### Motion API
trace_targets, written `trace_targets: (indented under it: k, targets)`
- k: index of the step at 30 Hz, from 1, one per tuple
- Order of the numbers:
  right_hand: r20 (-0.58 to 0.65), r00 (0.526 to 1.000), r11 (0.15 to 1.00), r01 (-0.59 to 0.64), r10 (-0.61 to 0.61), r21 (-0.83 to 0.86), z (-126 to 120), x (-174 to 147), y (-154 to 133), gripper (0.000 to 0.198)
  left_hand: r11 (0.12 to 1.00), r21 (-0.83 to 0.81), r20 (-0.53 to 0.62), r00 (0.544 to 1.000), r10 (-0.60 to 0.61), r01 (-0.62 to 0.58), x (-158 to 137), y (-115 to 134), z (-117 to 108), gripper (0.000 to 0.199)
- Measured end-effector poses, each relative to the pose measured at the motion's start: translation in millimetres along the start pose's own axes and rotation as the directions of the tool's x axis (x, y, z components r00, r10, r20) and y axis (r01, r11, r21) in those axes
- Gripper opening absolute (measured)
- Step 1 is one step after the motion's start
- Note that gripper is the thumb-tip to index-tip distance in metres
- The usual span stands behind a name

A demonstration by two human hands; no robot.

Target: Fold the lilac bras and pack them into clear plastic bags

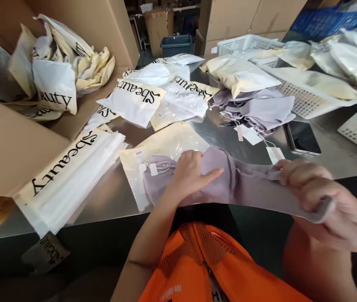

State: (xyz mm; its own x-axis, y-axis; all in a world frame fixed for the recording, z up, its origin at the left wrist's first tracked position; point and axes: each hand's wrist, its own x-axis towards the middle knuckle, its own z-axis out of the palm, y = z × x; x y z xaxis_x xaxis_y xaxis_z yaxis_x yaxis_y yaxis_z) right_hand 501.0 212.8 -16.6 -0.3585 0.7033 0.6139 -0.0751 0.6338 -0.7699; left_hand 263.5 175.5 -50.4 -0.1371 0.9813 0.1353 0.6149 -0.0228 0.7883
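Note:
A lavender bra [216,165] lies stretched sideways along the front of the metal table. My left hand [191,174] presses down on its middle, thumb stretched out over the fabric and apart from the fingers. Its band is pulled to the right, where my right hand [320,197] has its fingers closed around the end. White tags [153,169] and a loop lie at the bra's left part. Under that part is a flat cream and clear plastic bag [166,140] with a barcode label.
A stack of "Sbeauty" bags [80,176] lies left, beside a cardboard box [14,147] holding more bags. Filled packets [140,98] lie behind. Right are tagged lavender garments [266,109], a phone [303,137] and white baskets [307,98] with packets. Metal table [112,199] ends near my orange vest.

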Motion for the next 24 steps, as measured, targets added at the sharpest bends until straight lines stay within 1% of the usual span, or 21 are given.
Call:
trace_targets:
  k: [1,2,3,4,5,6,8,10,11,12,13,14,15,16,17,18,19,20,22,23,24]
  targets:
    - [0.082,0.995,0.998,0.055,-0.056,0.011,9,5,-3,0.023,1.0,-0.02,-0.072,0.997,0.0,-0.001,-4,-6,-4,0.042]
    - [0.167,0.982,0.996,0.084,-0.086,0.014,20,10,-6,0.021,0.999,-0.048,-0.172,0.985,-0.019,0.01,-12,-15,-12,0.04]
    - [0.24,0.966,0.995,0.095,-0.094,0.006,32,16,-8,0.021,0.997,-0.067,-0.284,0.957,-0.053,0.035,-22,-25,-22,0.038]
    - [0.312,0.944,0.994,0.111,-0.108,0.007,46,22,-8,0.021,0.995,-0.073,-0.388,0.917,-0.092,0.069,-35,-36,-34,0.037]
    - [0.391,0.912,0.991,0.131,-0.125,0.011,60,30,-7,0.02,0.993,-0.065,-0.476,0.871,-0.121,0.102,-49,-46,-47,0.036]
    - [0.478,0.868,0.989,0.146,-0.133,0.01,75,38,-5,0.019,0.99,-0.046,-0.542,0.829,-0.139,0.136,-66,-55,-58,0.036]
    - [0.636,0.764,0.986,0.166,-0.111,-0.027,103,57,5,0.021,0.977,0.009,-0.622,0.767,-0.16,0.211,-102,-71,-75,0.034]
    - [0.73,0.683,0.977,0.166,-0.017,-0.132,122,77,22,0.032,0.948,0.047,-0.669,0.714,-0.205,0.316,-142,-85,-82,0.034]
    - [0.76,0.647,0.966,0.161,0.051,-0.202,128,86,32,0.039,0.924,0.043,-0.69,0.68,-0.248,0.38,-162,-92,-83,0.034]
    - [0.788,0.601,0.949,0.154,0.13,-0.274,131,93,43,0.046,0.894,0.023,-0.708,0.639,-0.301,0.447,-182,-99,-83,0.035]
    - [0.816,0.534,0.926,0.149,0.22,-0.347,133,100,54,0.052,0.862,-0.01,-0.722,0.592,-0.357,0.507,-199,-105,-82,0.035]
    - [0.835,0.45,0.893,0.154,0.318,-0.423,133,104,64,0.056,0.828,-0.05,-0.728,0.548,-0.413,0.558,-214,-110,-79,0.036]
    - [0.836,0.361,0.852,0.168,0.414,-0.495,134,106,74,0.059,0.799,-0.093,-0.724,0.51,-0.463,0.594,-226,-114,-77,0.036]
    - [0.821,0.289,0.814,0.181,0.493,-0.552,135,106,82,0.06,0.776,-0.128,-0.714,0.485,-0.504,0.618,-235,-117,-73,0.035]
    - [0.804,0.241,0.787,0.187,0.543,-0.587,137,104,89,0.06,0.763,-0.15,-0.701,0.477,-0.53,0.629,-239,-118,-70,0.034]
    - [0.798,0.209,0.779,0.184,0.565,-0.6,140,100,95,0.058,0.764,-0.15,-0.688,0.489,-0.536,0.627,-239,-117,-66,0.033]
    - [0.804,0.191,0.788,0.171,0.562,-0.592,144,95,98,0.054,0.779,-0.126,-0.676,0.521,-0.521,0.615,-236,-115,-62,0.031]
    - [0.82,0.18,0.808,0.153,0.543,-0.569,148,89,100,0.05,0.804,-0.08,-0.667,0.567,-0.483,0.59,-229,-112,-58,0.029]
    - [0.856,0.162,0.849,0.134,0.491,-0.512,153,78,98,0.044,0.863,0.047,-0.635,0.682,-0.363,0.503,-210,-105,-50,0.025]
    - [0.868,0.162,0.862,0.129,0.469,-0.49,152,74,95,0.042,0.886,0.11,-0.609,0.735,-0.297,0.45,-199,-101,-46,0.024]
    - [0.88,0.183,0.88,0.109,0.439,-0.462,148,71,91,0.04,0.903,0.165,-0.585,0.776,-0.235,0.397,-188,-98,-43,0.024]
